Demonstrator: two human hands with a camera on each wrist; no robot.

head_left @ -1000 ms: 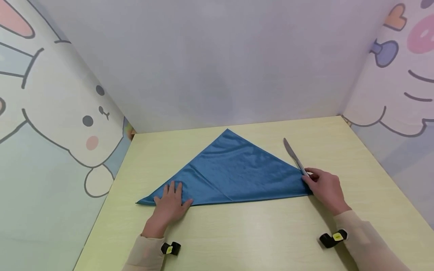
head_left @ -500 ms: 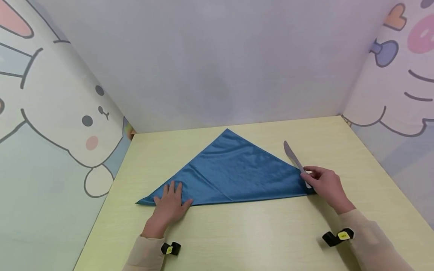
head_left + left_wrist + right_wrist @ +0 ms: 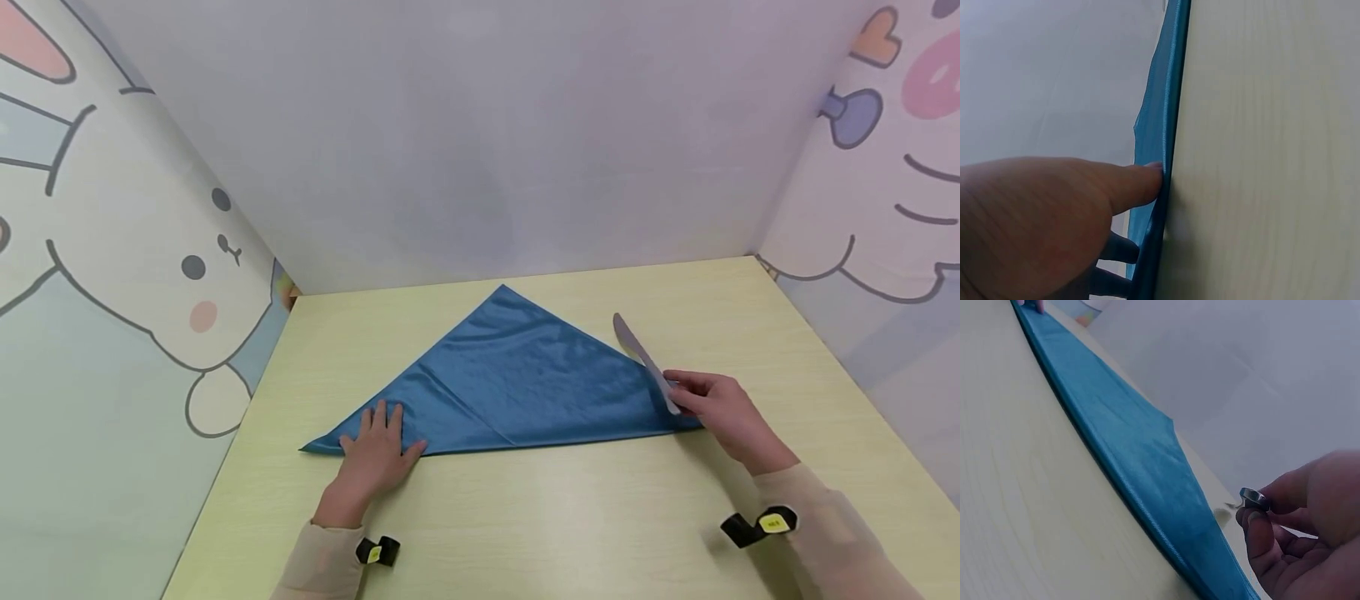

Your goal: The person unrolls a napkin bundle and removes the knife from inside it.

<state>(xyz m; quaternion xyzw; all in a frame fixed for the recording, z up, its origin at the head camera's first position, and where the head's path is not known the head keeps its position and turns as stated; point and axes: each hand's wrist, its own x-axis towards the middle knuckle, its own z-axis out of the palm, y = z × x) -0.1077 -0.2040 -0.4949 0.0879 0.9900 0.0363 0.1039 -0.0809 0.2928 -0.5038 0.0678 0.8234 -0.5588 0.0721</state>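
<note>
A shiny blue cloth (image 3: 517, 379), folded into a triangle, lies on the table with its long edge toward me. My left hand (image 3: 375, 458) rests on the cloth's left part with fingers spread. In the left wrist view its thumb touches the folded edge of the cloth (image 3: 1155, 134). My right hand (image 3: 723, 417) pinches a silver table knife (image 3: 643, 357) by the handle end, over the cloth's right corner. The blade points away and to the left. In the right wrist view the handle's butt (image 3: 1254, 499) shows between thumb and fingers, raised above the cloth.
The pale wooden table (image 3: 540, 517) ends at a plain light wall (image 3: 480, 150) behind. Side panels printed with cartoon animals, a rabbit (image 3: 150, 250) on the left, stand along both sides. A black camera sits on each wrist.
My right hand has slid its hold toward the handle end and moved slightly right. The knife has come up off the table and its tip has swung left over the cloth. My left hand stays still.
</note>
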